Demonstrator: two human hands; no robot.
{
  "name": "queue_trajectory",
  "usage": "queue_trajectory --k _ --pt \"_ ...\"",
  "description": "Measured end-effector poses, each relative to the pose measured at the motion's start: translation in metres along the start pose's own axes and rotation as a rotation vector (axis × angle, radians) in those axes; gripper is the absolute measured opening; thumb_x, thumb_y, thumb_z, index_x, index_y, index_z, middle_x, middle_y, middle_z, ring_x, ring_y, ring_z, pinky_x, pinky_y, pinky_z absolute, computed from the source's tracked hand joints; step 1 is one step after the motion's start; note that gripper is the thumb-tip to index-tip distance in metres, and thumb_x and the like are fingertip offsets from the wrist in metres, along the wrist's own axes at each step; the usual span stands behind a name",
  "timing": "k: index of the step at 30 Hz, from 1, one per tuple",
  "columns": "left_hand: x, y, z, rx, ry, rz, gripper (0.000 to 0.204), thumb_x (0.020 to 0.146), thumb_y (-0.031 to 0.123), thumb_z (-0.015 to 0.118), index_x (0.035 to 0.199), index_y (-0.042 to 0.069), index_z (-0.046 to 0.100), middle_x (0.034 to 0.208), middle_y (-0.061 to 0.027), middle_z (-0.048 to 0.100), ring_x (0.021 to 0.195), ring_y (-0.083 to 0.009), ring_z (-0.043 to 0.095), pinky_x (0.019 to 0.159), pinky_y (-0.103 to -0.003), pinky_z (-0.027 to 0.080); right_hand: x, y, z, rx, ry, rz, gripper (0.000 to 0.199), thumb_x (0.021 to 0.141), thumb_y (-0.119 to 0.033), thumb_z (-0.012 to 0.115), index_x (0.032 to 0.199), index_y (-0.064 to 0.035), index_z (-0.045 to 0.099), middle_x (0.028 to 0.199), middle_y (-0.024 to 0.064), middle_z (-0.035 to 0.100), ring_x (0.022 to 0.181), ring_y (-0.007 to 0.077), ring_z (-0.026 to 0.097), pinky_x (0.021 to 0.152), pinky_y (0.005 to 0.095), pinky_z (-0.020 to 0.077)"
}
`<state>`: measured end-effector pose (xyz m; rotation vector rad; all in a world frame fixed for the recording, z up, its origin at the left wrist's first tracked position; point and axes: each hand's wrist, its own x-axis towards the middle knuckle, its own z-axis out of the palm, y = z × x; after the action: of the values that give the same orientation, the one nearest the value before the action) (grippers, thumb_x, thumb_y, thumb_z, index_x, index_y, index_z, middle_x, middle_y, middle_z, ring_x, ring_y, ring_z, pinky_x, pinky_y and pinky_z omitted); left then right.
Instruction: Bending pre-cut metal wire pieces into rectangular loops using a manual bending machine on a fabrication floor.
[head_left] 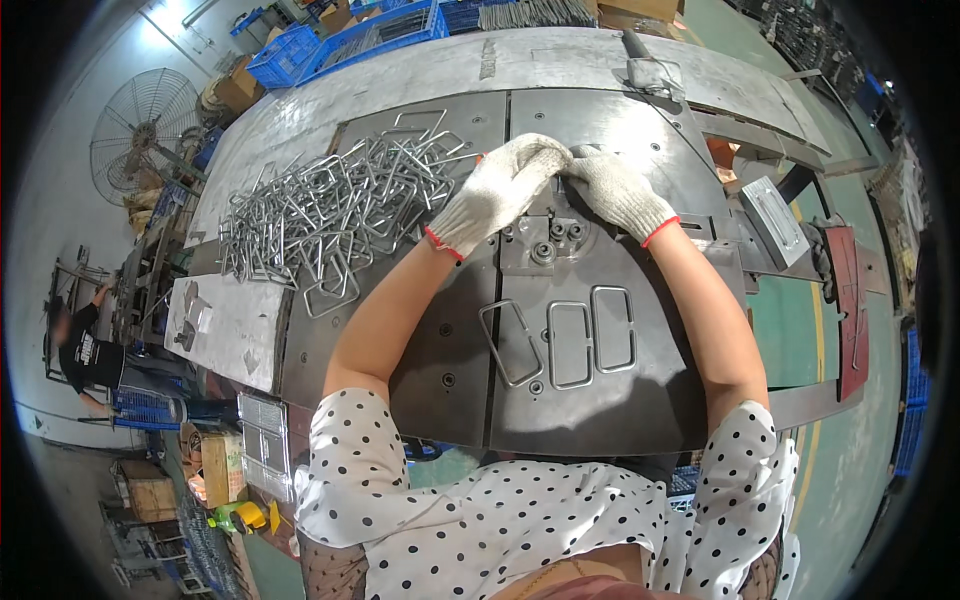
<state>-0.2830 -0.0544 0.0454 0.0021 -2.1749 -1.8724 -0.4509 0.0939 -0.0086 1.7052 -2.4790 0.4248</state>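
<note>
Both my hands wear white knit gloves with red cuffs and meet near the middle of a steel bending table [600, 390]. My left hand [497, 190] lies curled over the spot just above a cluster of round pins [555, 235]. My right hand [617, 190] presses down beside it, fingertips touching the left glove. What they grip is hidden under the gloves; it may be a wire piece. Three bent rectangular wire loops [572, 342] lie flat on the plate in front of me.
A large heap of bent wire loops [335, 210] lies on the table's left. Blue plastic crates [345, 40] stand behind the table. A standing fan [140, 125] is at far left, and another person [85, 350] works at lower left. A small side plate [225, 330] juts left.
</note>
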Motion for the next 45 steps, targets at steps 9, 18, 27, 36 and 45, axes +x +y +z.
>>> queue_trajectory --k 9,18,27,36,45 --pt "-0.004 0.008 0.005 -0.038 0.01 -0.02 0.021 0.111 0.022 0.059 0.121 0.007 0.069 0.081 0.0063 0.058 0.061 -0.0013 0.043 0.052 -0.021 0.034 0.0 0.001 -0.001 0.001 0.03 -0.036 0.038 0.098 -0.023 0.059 0.134 -0.0214 0.072 0.113 0.0152 0.068 0.112 0.0354 0.065 0.093 0.0506 0.0518" --pt "-0.005 0.01 0.005 0.01 0.006 -0.002 0.022 0.111 0.021 0.059 0.122 0.006 0.069 0.082 0.0059 0.059 0.065 -0.0012 0.044 0.055 -0.02 0.035 0.001 0.005 0.007 0.02 0.046 -0.037 0.039 0.098 -0.02 0.059 0.135 -0.0224 0.071 0.113 0.0158 0.068 0.11 0.0371 0.065 0.094 0.0509 0.0514" --pt "-0.002 0.009 0.004 0.076 -0.032 0.045 0.021 0.11 0.02 0.06 0.123 0.006 0.07 0.083 0.006 0.059 0.065 -0.0009 0.044 0.056 -0.019 0.035 0.0 0.005 0.004 0.008 0.053 -0.054 0.039 0.097 -0.017 0.059 0.134 -0.0207 0.071 0.112 0.0161 0.066 0.111 0.0371 0.064 0.094 0.0507 0.0511" --pt "-0.003 0.011 0.005 0.106 -0.016 0.034 0.021 0.11 0.021 0.06 0.123 0.007 0.07 0.087 0.0064 0.062 0.067 -0.0008 0.045 0.057 -0.019 0.036 -0.002 -0.001 -0.003 0.03 0.043 -0.031 0.037 0.096 -0.015 0.059 0.132 -0.0184 0.071 0.112 0.0162 0.066 0.11 0.0381 0.064 0.094 0.0506 0.0517" --pt "-0.003 0.011 0.004 0.199 -0.011 0.047 0.023 0.111 0.023 0.06 0.122 0.007 0.071 0.091 0.0053 0.065 0.07 -0.0012 0.046 0.059 -0.019 0.038 -0.002 0.0 -0.003 0.048 0.057 -0.031 0.035 0.096 -0.013 0.06 0.129 -0.0179 0.072 0.114 0.0142 0.067 0.111 0.0382 0.064 0.094 0.0511 0.0519"
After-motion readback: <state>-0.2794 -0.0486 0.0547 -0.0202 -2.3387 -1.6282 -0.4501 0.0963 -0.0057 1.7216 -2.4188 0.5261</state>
